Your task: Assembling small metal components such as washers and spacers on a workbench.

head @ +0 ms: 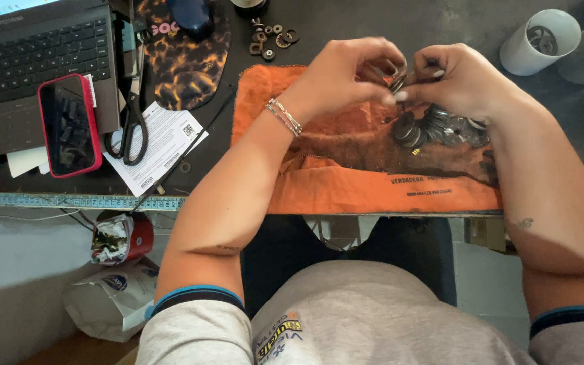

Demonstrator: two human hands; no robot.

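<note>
Left hand (343, 74): raised over the orange cloth (346, 179), fingers curled and pressed together on a small metal washer (398, 82); bracelet at the wrist. Right hand (457, 78): opposite and touching, fingertips pinching the same washer from the other side. Washer: held edge-on between the two hands, above the cloth, partly hidden by fingers; whether it is one piece or several stacked cannot be told. Washer pile (437, 128): dull grey rings heaped on the cloth just beneath the right hand. Loose rings (272, 37): a small scatter of darker rings on the bare desk (427, 20) beyond the cloth's far left corner. White cup (539, 42): far right, well apart, a ring visible inside. Left of the cloth: scissors (133, 122), printed paper (163, 145), patterned mouse pad (184, 57) with mouse (190, 15), red-cased phone (69, 125) lying on a laptop (28, 61). Step in hand, as judged: handling or joining a piece taken from the pile, both hands engaged. Next move would call for a steady two-sided pinch and fine fingertip control, since the piece is small, thin and easily dropped into the heap below.
</note>
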